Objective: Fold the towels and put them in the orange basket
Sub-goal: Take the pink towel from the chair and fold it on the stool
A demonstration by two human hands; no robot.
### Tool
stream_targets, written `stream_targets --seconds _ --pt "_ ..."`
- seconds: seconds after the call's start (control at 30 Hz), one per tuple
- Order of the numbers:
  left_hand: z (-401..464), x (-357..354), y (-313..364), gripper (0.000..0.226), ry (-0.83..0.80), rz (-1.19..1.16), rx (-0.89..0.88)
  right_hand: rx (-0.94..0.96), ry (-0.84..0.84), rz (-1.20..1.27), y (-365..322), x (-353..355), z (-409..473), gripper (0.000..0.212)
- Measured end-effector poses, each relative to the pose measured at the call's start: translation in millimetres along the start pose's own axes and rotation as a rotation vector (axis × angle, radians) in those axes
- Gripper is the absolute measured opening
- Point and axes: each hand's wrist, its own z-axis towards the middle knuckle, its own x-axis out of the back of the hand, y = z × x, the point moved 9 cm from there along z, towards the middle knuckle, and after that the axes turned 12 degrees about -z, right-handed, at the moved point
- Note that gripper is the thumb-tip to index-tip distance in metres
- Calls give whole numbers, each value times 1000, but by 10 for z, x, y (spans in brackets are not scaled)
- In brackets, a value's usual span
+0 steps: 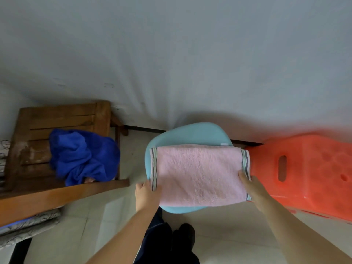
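Note:
A pink towel (200, 174) with grey-striped ends lies spread flat on a light blue stool (190, 133). My left hand (146, 195) grips its near-left striped edge. My right hand (253, 187) pinches the near-right striped edge. An orange basket (314, 168) with a slot handle stands right of the stool, touching the towel's right end. A crumpled blue towel (83, 157) lies on a wooden chair (57, 119) at the left.
A pale wall rises just behind the stool and the basket. Patterned grey fabric (28, 225) sits under the chair's front rail at lower left. My dark trousers and shoes (171, 239) stand on the tiled floor below the stool.

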Motion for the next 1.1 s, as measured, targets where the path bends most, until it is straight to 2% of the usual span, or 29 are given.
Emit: stream_targets --seconds 0.07,0.17,0.27,0.33,0.4,0.5,0.63,0.73,0.83,0.93,1.0,1.1 --pt "66 70 -71 26 48 -75 53 -27 -7 -54 32 15 4 61" --pt "119 129 -171 28 61 -183 123 15 16 -68 -20 76 -12 50" --pt "93 109 -238 21 1 -313 174 110 68 69 -159 166 -67 28" --pt "51 80 -216 26 -55 -440 203 182 78 198 -371 195 -177 13" --pt "29 64 -143 26 -110 -490 194 281 76 227 -675 173 -320 11" --pt "7 71 26 19 -144 -459 149 464 36 114 -1207 -55 -645 16" --pt "29 56 106 25 -186 -464 161 692 22 -230 -1696 -796 -1065 15" --pt "45 71 88 35 -169 -663 237 720 34 -499 -1797 -1443 -1192 23" --pt "136 72 22 48 -168 -753 303 724 -40 -595 -1769 -1918 -1253 30" --pt "193 85 30 62 -189 -697 328 792 -143 -576 -1778 -2074 -1345 26" --pt "220 75 124 59 -209 -590 271 841 -149 -554 -1775 -1938 -1345 24" --pt "250 52 257 43 -183 -376 184 773 105 -409 -1716 -1322 -1126 22"
